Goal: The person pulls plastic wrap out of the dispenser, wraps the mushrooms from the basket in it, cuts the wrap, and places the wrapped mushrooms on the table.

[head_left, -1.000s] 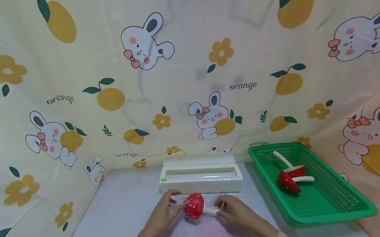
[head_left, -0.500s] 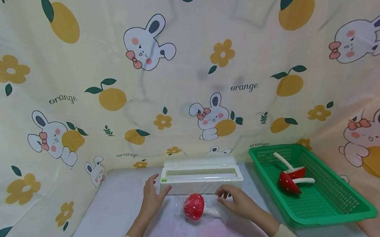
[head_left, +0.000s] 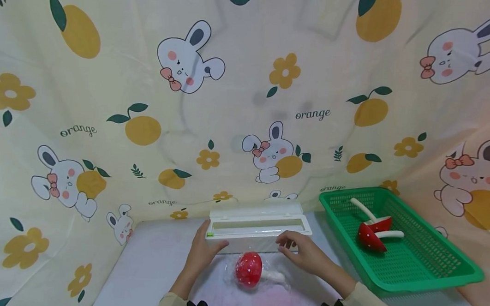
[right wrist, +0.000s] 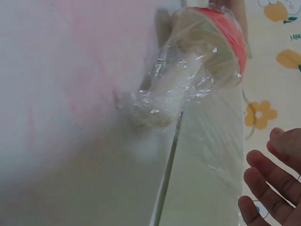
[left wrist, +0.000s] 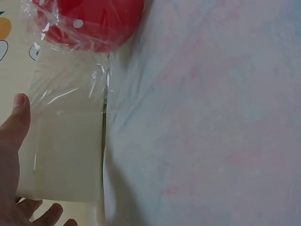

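A red toy mushroom [head_left: 248, 269] with white dots and a pale stem lies on its side on the table, wrapped in clear cling film [right wrist: 160, 89]. Right behind it stands a long white cling film box [head_left: 248, 246] with its lid raised. My left hand [head_left: 200, 250] is at the box's left end, thumb in front and fingers by the end; whether it touches is unclear. Its spread fingers show in the left wrist view. My right hand [head_left: 304, 253] hovers before the box's right part, fingers loosely bent, holding nothing.
On the right stands a green plastic basket [head_left: 433, 285] holding red mushroom pieces [head_left: 371, 238] with white stems. A printed cloth [head_left: 230, 110] with rabbits and oranges hangs behind the table [head_left: 156, 254]. A green tab [head_left: 210, 234] sits at the box's left corner.
My left hand has let go of the wrapped mushroom and moved left and back to the box's end. My right hand has left the stem and lifted slightly toward the box.
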